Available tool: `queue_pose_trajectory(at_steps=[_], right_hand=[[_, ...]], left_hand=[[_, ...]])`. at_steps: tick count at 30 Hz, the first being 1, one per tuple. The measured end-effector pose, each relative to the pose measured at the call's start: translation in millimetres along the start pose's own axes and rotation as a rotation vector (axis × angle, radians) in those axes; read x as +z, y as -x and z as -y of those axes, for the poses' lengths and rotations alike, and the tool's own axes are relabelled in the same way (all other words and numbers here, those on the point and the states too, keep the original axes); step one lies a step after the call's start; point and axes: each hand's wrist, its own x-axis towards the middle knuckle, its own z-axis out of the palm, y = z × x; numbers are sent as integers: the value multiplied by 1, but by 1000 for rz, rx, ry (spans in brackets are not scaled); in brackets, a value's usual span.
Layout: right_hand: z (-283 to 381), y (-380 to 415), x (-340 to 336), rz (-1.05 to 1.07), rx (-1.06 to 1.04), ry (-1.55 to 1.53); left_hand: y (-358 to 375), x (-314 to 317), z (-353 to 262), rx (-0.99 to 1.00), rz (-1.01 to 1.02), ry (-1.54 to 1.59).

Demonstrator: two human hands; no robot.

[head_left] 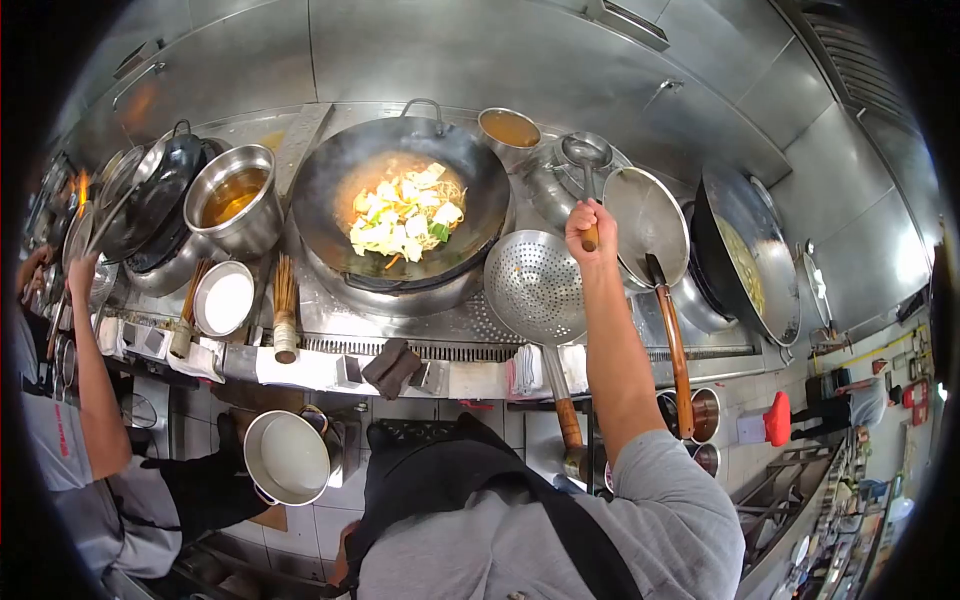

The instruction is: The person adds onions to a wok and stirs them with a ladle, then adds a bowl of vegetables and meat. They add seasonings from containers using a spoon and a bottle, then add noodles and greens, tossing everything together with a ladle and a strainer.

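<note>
My right hand (592, 232) is wrapped round the wooden handle of a ladle (586, 150), whose metal bowl points away from me over some metal ware. In the big black wok (320, 225) left of it lies steaming food (408, 215), which looks like noodles with pale cabbage pieces and bits of green and orange. A perforated skimmer (535, 285) rests below my right hand, and a round fine-mesh strainer (646, 225) with a wooden handle lies beside my right forearm. Only a sliver of skin shows at my left side; my left hand itself is out of sight.
A pot of amber liquid (235, 205), a white bowl (224, 298) and a bamboo brush (285, 310) stand left of the wok. Another wok (745, 250) is at the right. A co-worker (85, 400) works at the far left, near a large pot (287, 458).
</note>
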Motion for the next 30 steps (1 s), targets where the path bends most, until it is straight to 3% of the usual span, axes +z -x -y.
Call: queue_pose_trajectory(at_steps=[5,8,14,17,20,22,24,26,30], right_hand=[[-32,36,10,36,51,-94],[-61,71,15,79,52,-173],[-120,162,21,117,87,-295],[-145,214,25,45,42,-249],[-160,261,32,-47,14,-181],[-166,292,30,-140,12,-136],[-169,320,28,-226,29,-102],[-170,347,26,-317,6,-10],[-161,401,14,-342,13,43]], left_hand=[[-42,-19,-1,150,-129,-73],[-66,-29,-11,-225,-94,491],[-77,-44,10,198,154,-103],[-91,-51,28,752,487,-410],[-79,-38,35,504,150,-339],[-85,-41,47,613,346,-480],[-87,-40,44,564,260,-339],[-94,-38,38,546,388,-421],[-84,-17,37,446,186,-221]])
